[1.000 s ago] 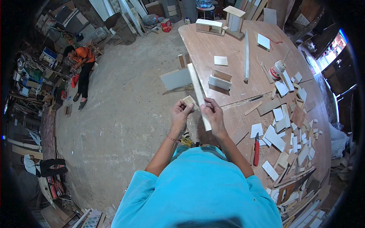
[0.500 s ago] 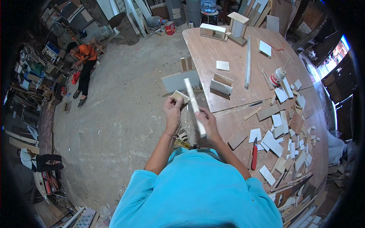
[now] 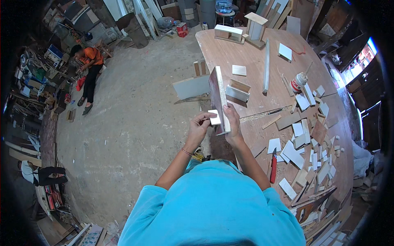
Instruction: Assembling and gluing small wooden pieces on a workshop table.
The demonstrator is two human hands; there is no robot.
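Note:
My right hand (image 3: 232, 119) grips the near end of a long narrow wooden board (image 3: 218, 92), held on edge above the left rim of the big brown table (image 3: 254, 61). My left hand (image 3: 199, 126) pinches a small pale wood block (image 3: 214, 117) and presses it against the board's left face near its lower end. Both hands meet just left of the table edge, over the concrete floor.
The table carries a white glue bottle (image 3: 297, 81), a long slat (image 3: 266, 66), small box frames (image 3: 238, 91), a red-handled tool (image 3: 273, 169) and several wood offcuts on the right. A person in an orange shirt (image 3: 89, 67) crouches at far left amid clutter.
The board has turned from its pale face to standing on edge, and the left hand has brought the small block against its side.

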